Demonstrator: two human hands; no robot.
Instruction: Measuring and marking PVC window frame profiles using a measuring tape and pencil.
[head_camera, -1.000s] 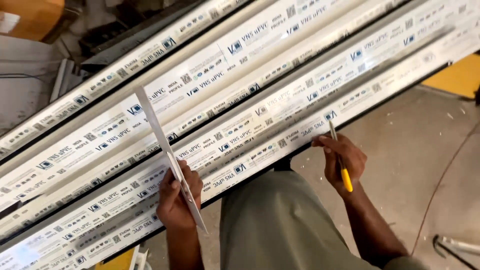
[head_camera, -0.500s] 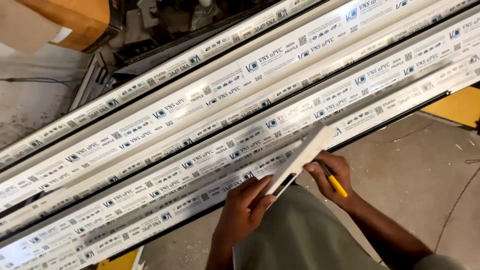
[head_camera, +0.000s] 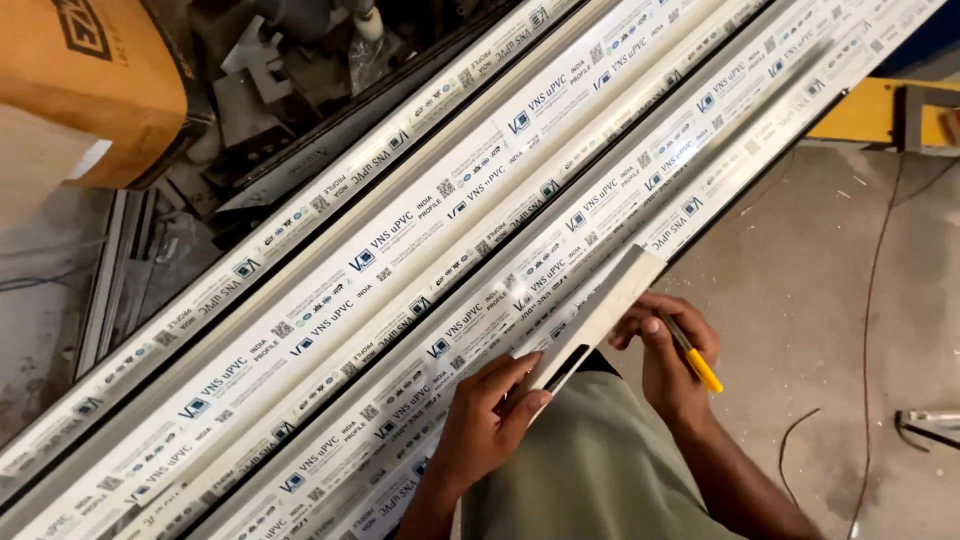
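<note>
Several long white plastic window profiles (head_camera: 420, 260) with printed film lie side by side, running from lower left to upper right. A short white profile piece (head_camera: 598, 315) rests along the nearest one. My left hand (head_camera: 488, 420) holds the lower end of that piece with its fingertips. At its upper part, my right hand (head_camera: 668, 350) steadies it while gripping a yellow pen (head_camera: 695, 358) between the fingers. My grey-green clothing fills the bottom middle of the view.
A brown cardboard box (head_camera: 95, 85) sits at the upper left above dark metal parts and scrap (head_camera: 290, 70). A yellow frame edge (head_camera: 880, 110) shows at the upper right. The concrete floor (head_camera: 820, 280) on the right carries a thin wire (head_camera: 878, 300) and a metal tool (head_camera: 925, 425).
The short white piece went from standing across the profiles in my left hand to lying along the nearest profile, with both hands on it. The view has shifted left and closer.
</note>
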